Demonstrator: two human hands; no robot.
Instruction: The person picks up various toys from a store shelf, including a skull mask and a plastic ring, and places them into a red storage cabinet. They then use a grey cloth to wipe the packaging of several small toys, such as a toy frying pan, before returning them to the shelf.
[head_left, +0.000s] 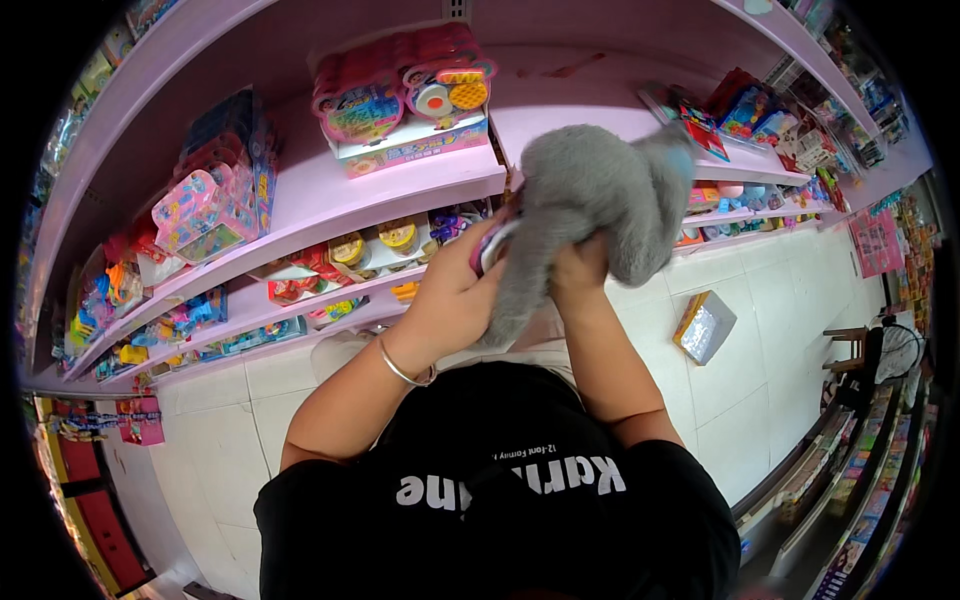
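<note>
In front of my chest, at the edge of a pink shelf (300, 199), is a grey plush item (577, 176) with long furry parts and a light blue patch at its right side. My left hand (461, 281), with a silver bangle on the wrist, holds a rounded pink and white object (491, 247) against the plush; what it is I cannot tell. Under the plush, my right hand (577, 274) grips it, its fingers partly hidden by the fur. Behind the hands stands a display box (416, 150) of toy packs with food shapes.
Stacked pink toy packs (202, 202) stand on the shelf at left, flat packs (750, 112) at right. Lower shelves hold yellow-lidded tubs (397, 234) and small toys. An open carton (705, 328) lies on the tiled floor. A wooden stool (847, 349) and more racks are at right.
</note>
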